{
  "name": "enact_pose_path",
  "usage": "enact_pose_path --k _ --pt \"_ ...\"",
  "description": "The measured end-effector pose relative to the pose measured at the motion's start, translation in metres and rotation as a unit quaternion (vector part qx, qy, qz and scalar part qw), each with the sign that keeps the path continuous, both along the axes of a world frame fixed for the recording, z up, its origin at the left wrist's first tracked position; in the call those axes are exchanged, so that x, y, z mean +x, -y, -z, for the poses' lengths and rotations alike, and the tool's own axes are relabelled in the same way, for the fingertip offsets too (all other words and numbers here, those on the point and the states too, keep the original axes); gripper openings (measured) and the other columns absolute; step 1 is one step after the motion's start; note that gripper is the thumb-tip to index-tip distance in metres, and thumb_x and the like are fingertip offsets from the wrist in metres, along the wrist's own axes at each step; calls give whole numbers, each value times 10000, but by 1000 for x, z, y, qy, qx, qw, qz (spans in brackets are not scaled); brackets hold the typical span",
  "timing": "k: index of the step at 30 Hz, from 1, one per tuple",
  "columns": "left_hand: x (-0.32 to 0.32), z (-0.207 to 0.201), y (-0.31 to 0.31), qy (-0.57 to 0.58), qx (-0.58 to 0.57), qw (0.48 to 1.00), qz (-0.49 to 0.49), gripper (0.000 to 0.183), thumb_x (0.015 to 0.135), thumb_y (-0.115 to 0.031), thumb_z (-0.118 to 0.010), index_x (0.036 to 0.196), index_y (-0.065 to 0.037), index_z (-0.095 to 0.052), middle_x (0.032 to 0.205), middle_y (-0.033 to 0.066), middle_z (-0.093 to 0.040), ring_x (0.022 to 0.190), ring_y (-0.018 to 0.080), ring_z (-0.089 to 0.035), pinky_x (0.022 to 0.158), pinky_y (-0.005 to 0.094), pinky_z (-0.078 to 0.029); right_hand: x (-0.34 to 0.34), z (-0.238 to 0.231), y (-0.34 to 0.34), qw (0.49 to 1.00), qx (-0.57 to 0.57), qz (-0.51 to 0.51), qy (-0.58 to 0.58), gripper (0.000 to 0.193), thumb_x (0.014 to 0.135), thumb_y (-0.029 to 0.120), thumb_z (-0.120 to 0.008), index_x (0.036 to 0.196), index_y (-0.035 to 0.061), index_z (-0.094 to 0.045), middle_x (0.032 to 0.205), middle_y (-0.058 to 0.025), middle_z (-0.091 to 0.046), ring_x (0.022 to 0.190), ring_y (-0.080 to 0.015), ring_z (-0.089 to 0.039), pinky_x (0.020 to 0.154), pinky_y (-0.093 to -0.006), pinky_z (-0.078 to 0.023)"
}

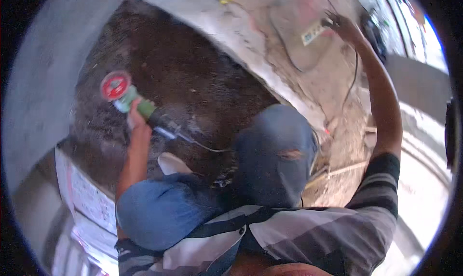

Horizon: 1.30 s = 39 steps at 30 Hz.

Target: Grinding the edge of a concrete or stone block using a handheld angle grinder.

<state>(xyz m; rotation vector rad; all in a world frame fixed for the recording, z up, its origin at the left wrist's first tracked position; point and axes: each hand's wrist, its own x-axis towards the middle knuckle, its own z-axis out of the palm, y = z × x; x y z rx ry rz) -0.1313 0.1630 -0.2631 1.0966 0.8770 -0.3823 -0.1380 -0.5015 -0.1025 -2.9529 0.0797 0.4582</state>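
Note:
My left hand [136, 116] is closed around the green body of an angle grinder [129, 101], off to the left over the dark floor. Its red-centred disc [115, 86] points away from me, and a cord [205, 147] trails from its rear towards my knee. At the far right my right arm is stretched out. The right hand [341, 26] bends its fingers around a small dark plug [327, 23] at the end of a pale power strip [312, 34]. Blur hides how far the plug sits in the strip.
A damp dark floor patch [188, 68] lies before me, bordered by a pale strip of sheet [226, 40]. Loose cable [288, 54] curves over the dusty ground near the power strip. Wooden sticks [337, 170] lie beside my right knee [277, 150]. A grey wall [43, 83] rises at left.

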Motion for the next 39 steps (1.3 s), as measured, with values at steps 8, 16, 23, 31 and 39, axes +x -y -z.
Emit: enact_pose_path --k 8,16,23,31,39 --pt "-1 -3 0 43 -4 999 14 247 771 -237 -645 909 -47 -569 796 103 -607 730 271 -612 711 396 -529 53 47 3 948 -257 -189 -11 201 757 214 -659 799 17 -649 734 -168 -643 676 -342 -640 605 -443 -497" --pt "0 -4 -1 15 -11 1000 0 308 740 -225 -667 960 -35 -562 832 114 -596 736 274 -608 710 387 -534 -7 12 -51 971 -167 -93 143 256 813 316 -608 870 68 -637 763 -152 -640 772 -328 -620 714 -456 -463" --pt "0 -7 0 22 21 999 16 378 729 -244 -688 1010 -31 -551 866 103 -583 776 270 -606 753 394 -539 -91 33 -32 992 -2 120 49 277 912 304 -516 1033 58 -554 770 -191 -622 699 -414 -601 585 -468 -462" --pt "0 -5 -2 34 3 999 21 368 734 -259 -688 998 -37 -558 869 105 -590 772 267 -610 751 391 -537 -132 49 22 950 -134 280 41 361 796 256 -593 1126 116 -549 1023 -193 -620 991 -395 -578 828 -460 -463" --pt "-1 -9 1 34 10 999 26 397 743 -277 -681 1033 -45 -542 875 119 -596 776 282 -616 734 388 -532 -117 78 22 957 -43 282 48 258 826 263 -587 1008 83 -558 999 -226 -623 985 -401 -580 788 -481 -465"
